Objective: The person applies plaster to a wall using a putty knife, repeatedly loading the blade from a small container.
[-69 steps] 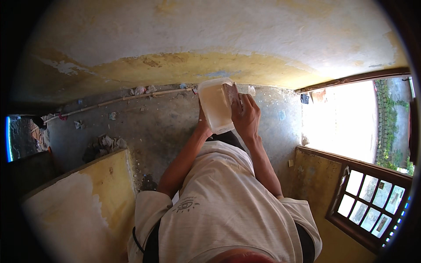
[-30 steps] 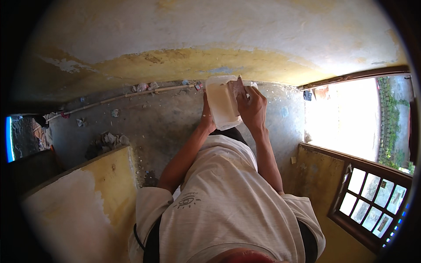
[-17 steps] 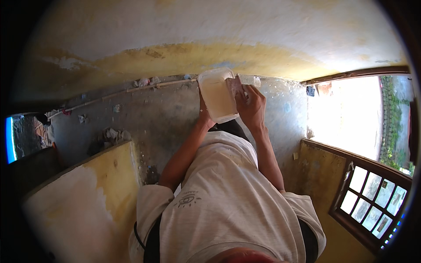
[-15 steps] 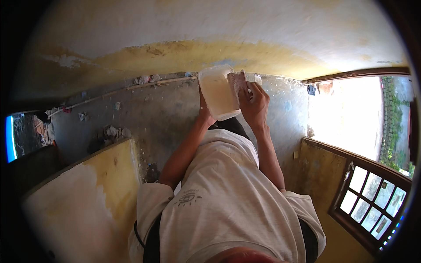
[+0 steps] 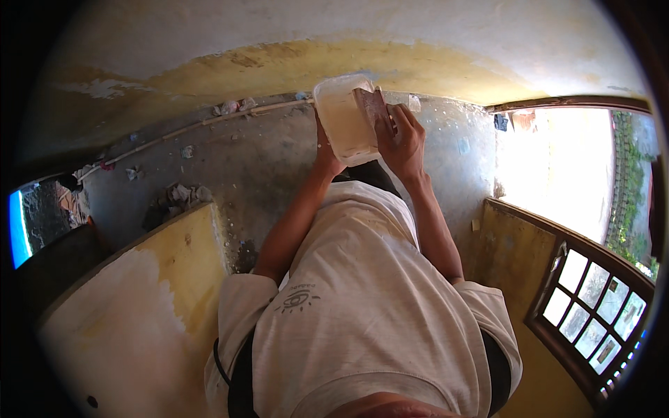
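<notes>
A whitish rectangular plastic tub [image 5: 362,159] with pale beige contents is held in front of my body, below the wall. My left hand [image 5: 327,159] grips it from the left side; most of those fingers are hidden behind the tub. In my right hand [image 5: 406,143] is a flat brown scraper [image 5: 371,110], pinched between thumb and fingers. The scraper's left edge reaches over the tub's right rim. Whether its lower part touches the contents, I cannot tell.
The wall [image 5: 279,59] ahead is patchy yellow and white. A long pole [image 5: 202,125] lies along its foot, near crumpled scraps. A low partition [image 5: 132,292] stands at left with debris [image 5: 182,197] behind it. At right are a bright doorway [image 5: 550,167] and a paned window [image 5: 592,306].
The tub, both hands and the surroundings sit higher in the picture. The scraper has shifted slightly left over the tub. Both grips are kept.
</notes>
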Available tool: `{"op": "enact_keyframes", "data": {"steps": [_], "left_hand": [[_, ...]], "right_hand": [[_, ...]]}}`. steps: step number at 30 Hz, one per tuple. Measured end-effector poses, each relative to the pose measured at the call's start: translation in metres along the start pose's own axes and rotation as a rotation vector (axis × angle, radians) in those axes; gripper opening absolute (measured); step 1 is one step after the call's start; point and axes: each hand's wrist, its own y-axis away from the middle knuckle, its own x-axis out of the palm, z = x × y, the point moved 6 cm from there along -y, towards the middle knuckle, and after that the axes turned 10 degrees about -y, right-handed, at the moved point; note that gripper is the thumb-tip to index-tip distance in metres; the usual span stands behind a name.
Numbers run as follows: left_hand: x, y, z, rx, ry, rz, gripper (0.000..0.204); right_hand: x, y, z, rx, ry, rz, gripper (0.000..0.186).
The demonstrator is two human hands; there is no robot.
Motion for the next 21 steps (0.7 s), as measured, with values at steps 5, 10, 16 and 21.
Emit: {"op": "enact_keyframes", "data": {"steps": [5, 10, 16, 21], "left_hand": [[0.008, -0.006, 0.005, -0.085, 0.381, 0.193, 0.059], [-0.004, -0.005, 0.008, -0.099, 0.261, 0.069, 0.059], [0.003, -0.006, -0.004, -0.058, 0.094, -0.003, 0.056], [0.014, -0.005, 0.001, -0.087, 0.196, 0.083, 0.051]], "right_hand": [[0.025, 0.008, 0.024, -0.018, -0.196, 0.008, 0.015], [0.007, 0.003, 0.003, 0.011, -0.1, -0.029, 0.017], [-0.006, -0.005, -0.015, 0.149, 0.054, -0.038, 0.017], [0.012, -0.006, 0.007, 0.065, -0.024, -0.002, 0.016]]}}
